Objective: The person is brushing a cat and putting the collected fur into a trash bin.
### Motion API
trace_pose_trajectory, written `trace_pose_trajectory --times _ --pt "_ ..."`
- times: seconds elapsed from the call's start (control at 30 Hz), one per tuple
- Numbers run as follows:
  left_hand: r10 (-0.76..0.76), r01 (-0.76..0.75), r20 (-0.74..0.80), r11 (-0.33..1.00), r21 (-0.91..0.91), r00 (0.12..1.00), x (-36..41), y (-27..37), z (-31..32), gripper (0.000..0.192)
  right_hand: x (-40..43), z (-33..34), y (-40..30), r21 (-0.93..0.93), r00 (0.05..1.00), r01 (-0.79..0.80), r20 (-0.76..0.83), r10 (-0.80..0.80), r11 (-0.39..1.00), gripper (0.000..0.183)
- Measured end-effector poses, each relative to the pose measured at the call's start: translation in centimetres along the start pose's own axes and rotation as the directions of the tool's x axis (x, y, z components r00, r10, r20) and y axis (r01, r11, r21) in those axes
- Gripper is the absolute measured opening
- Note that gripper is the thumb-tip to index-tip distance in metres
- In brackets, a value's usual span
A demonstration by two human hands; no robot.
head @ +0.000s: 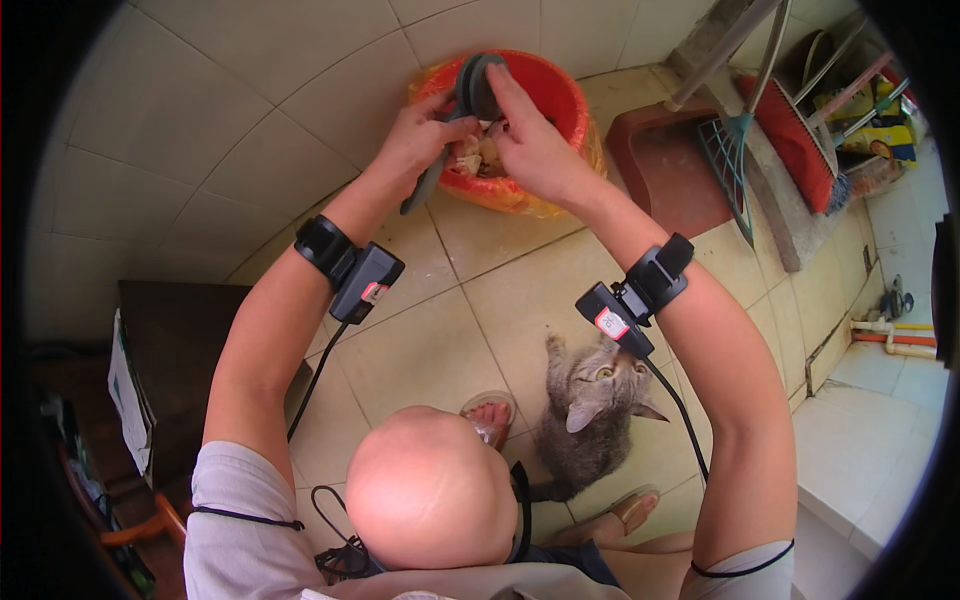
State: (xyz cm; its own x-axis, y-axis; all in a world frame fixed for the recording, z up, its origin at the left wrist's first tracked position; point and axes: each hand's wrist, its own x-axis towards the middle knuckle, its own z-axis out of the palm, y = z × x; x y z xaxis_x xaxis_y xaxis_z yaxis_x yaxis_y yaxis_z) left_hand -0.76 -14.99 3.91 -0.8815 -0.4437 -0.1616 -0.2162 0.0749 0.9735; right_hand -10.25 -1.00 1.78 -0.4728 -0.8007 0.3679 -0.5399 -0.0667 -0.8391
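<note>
My left hand (pixel 421 139) grips a grey handled tool (pixel 429 184) with a rounded, double-layered head, held above a red waste bin (pixel 559 82). My right hand (pixel 529 139) has its fingers against the tool's round head; whether it grips the head cannot be told. Crumpled refuse (pixel 480 156) lies in the bin, which is lined with an orange-yellow plastic bag (pixel 525 201). The tool's handle points down and left past my left hand. Its exact kind cannot be told.
A grey tabby cat (pixel 589 427) sits on the tiled floor near my feet, looking up. Right of the bin stand a reddish dustpan (pixel 675 180) and a red broom (pixel 787 142). A dark cabinet (pixel 187 322) is at the left, with a tiled wall behind the bin.
</note>
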Motion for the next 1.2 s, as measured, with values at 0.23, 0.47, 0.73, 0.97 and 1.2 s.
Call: trace_pose_trajectory --times 0.23,0.47,0.73,0.97,1.2 --pt "-0.024 0.021 -0.021 0.990 -0.141 0.999 0.5 0.5 0.0 0.025 -0.8 -1.5 0.2 0.013 0.997 -0.042 0.061 0.041 0.999 0.068" --pt "-0.075 0.080 0.050 0.992 -0.103 0.996 0.1 0.1 0.8 0.025 0.8 -1.8 -0.1 -0.054 0.999 -0.017 0.037 0.019 0.998 0.070" --pt "-0.092 0.095 0.026 0.975 -0.200 0.995 0.5 0.1 -0.2 0.027 -1.2 -1.9 -0.5 -0.080 0.976 -0.017 0.214 0.034 0.997 0.069" --pt "-0.074 0.083 0.049 0.973 -0.216 0.996 0.5 0.2 1.3 0.029 -0.1 -1.2 0.9 -0.093 0.995 0.054 -0.075 -0.061 0.994 0.062" --pt "-0.078 0.074 -0.003 0.961 -0.265 0.997 0.7 -0.4 0.5 0.030 -1.3 -1.9 -0.5 -0.147 0.990 0.058 0.135 -0.038 0.988 0.068"
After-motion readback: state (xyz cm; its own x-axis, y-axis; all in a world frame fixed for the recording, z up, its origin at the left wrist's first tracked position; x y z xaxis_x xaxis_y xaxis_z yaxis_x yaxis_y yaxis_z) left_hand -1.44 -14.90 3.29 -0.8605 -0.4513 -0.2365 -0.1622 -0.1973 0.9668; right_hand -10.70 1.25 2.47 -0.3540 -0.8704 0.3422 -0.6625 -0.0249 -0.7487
